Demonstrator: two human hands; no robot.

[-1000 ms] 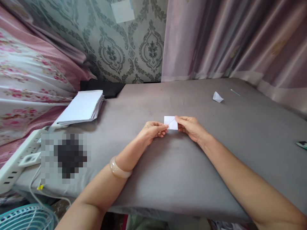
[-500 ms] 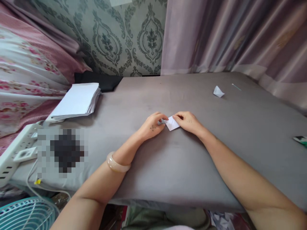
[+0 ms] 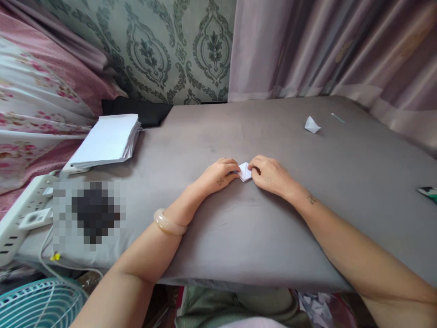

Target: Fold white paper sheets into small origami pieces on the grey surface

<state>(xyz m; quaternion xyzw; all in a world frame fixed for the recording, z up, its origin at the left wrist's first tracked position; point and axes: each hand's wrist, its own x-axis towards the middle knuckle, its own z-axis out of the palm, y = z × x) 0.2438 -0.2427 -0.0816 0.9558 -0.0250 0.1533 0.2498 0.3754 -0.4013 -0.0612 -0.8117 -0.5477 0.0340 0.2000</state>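
Grey cloth covers the flat surface (image 3: 307, 218), and at its middle the left hand (image 3: 218, 175) and right hand (image 3: 269, 175) pinch a small folded white paper (image 3: 245, 171), now pressed flat and smaller than a second ago. A white paper stack (image 3: 105, 139) lies far left.

A grey cloth covers the surface (image 3: 239, 237), which runs from the near edge back to the patterned wall and the curtain. At its far left corner lies a thick stack of white paper (image 3: 105, 141), with a black cloth (image 3: 143, 111) just behind it against the wall. Near the middle a small folded paper (image 3: 244, 171) rests on the cloth, with the left hand (image 3: 218, 175) and the right hand (image 3: 271, 175) lying on the surface at either side of it, fingertips touching it. Well apart, toward the far right, sit a folded paper scrap (image 3: 312, 125) and a thin stick (image 3: 337, 118). A dark object (image 3: 429, 192) lies at the right edge, partly cut off.
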